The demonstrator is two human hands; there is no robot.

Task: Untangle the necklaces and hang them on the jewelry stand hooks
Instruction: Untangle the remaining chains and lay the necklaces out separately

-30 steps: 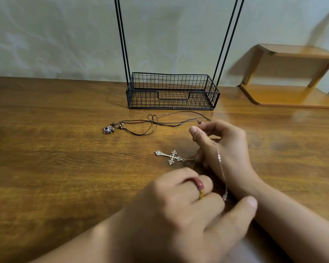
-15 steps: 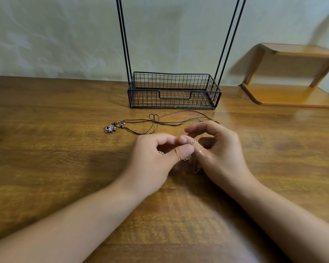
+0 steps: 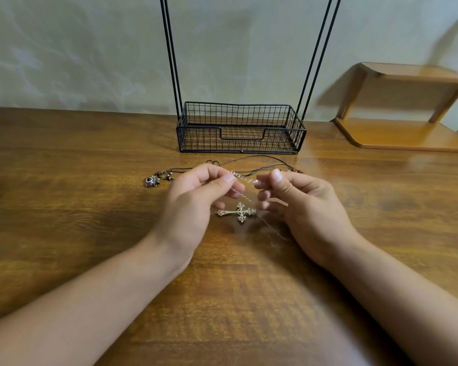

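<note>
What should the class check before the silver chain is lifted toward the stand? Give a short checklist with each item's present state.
1. Both hands grip the chain: left hand and right hand pinch it: ok.
2. Chain free of knots: blurred, cannot tell.
3. Cross off the table: cannot tell.
4. Chain apart from the cord necklace: cannot tell.
5. Stand upright, path open: ok.
6. Free hook: out of view, cannot tell.

**Lighting and picture quality, head view**

Warm, even, moderately bright light. Soft shadows lie on the table [image 3: 64, 207] beneath the forearms, and left of the shelf [image 3: 407, 107] at 2 o'clock. The silver chain [image 3: 245, 192] is motion-blurred. Wide-angle bowing toward the edges; mild glare at 3 o'clock.
</note>
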